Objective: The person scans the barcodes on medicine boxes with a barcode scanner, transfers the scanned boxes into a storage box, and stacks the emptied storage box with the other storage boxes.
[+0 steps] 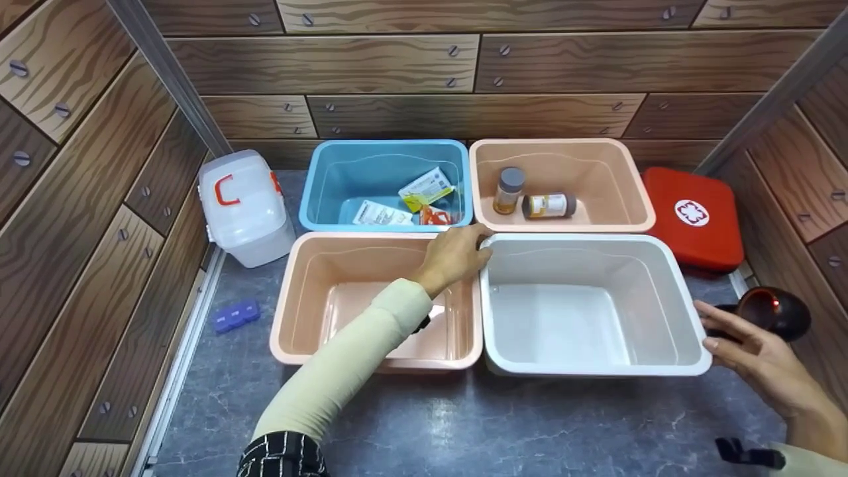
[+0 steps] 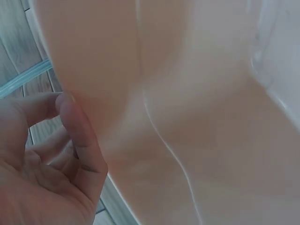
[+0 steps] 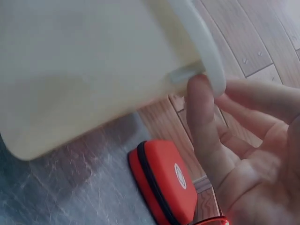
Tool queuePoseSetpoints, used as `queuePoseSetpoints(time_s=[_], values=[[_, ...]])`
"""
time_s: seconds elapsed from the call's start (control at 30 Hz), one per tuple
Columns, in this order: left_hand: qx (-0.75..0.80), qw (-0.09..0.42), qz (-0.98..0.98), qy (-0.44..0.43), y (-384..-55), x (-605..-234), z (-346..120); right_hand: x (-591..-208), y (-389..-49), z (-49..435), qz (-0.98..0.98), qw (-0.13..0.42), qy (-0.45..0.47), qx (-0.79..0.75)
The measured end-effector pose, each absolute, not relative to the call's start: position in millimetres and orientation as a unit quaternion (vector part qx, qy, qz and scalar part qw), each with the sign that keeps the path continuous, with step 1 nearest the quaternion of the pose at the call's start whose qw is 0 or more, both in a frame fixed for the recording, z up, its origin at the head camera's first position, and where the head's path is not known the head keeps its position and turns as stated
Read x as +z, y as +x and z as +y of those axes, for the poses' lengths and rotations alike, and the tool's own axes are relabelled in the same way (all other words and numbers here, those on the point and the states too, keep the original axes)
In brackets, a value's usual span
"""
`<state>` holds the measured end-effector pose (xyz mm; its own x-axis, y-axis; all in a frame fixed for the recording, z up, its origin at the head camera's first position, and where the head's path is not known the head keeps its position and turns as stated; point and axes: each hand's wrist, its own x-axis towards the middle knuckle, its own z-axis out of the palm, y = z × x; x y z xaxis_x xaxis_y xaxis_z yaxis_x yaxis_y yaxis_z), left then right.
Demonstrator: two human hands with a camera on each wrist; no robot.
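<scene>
A white plastic bin point(image 1: 556, 324) stands at front right, beside a peach bin point(image 1: 298, 298). My left hand point(image 1: 454, 255) reaches across the peach bin, its curled fingers and thumb at the white bin's far left corner, where the two rims meet. The left wrist view shows those fingers point(image 2: 84, 126) bent against a peach wall; their exact contact is partly hidden. My right hand point(image 1: 755, 354) pinches the white bin's right rim. In the right wrist view, its thumb point(image 3: 201, 103) presses under that rim, with the other fingers on the far side.
Behind stand a blue bin point(image 1: 324, 185) with several small packets and a second peach bin point(image 1: 616, 185) with two bottles point(image 1: 509, 191). Around them are a white medicine box point(image 1: 242, 205), a purple pill case point(image 1: 236, 316), a red first-aid case point(image 1: 695, 225) and a black scanner point(image 1: 785, 315).
</scene>
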<state>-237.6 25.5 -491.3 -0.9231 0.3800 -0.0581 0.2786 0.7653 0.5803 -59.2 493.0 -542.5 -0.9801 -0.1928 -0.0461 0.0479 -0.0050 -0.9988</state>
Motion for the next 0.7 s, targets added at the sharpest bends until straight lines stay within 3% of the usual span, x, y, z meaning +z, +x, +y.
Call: queuePoseSetpoints(time_s=[0.17, 0.37, 0.7], values=[[0.397, 0.108, 0.895, 0.172, -235.7, -480.0, 22.3, -525.8, -58.5, 492.9, 0.709, 0.059, -0.055, -0.700], [0.525, 0.135, 0.819, 0.187, -227.6, -438.8, 17.3, -497.7, -56.4, 497.0, 0.683, -0.014, -0.139, -0.716], [0.602, 0.128, 0.765, 0.191, -221.0, -372.8, -9.2, -448.1, -58.2, 495.1, 0.717, -0.063, -0.156, -0.676]])
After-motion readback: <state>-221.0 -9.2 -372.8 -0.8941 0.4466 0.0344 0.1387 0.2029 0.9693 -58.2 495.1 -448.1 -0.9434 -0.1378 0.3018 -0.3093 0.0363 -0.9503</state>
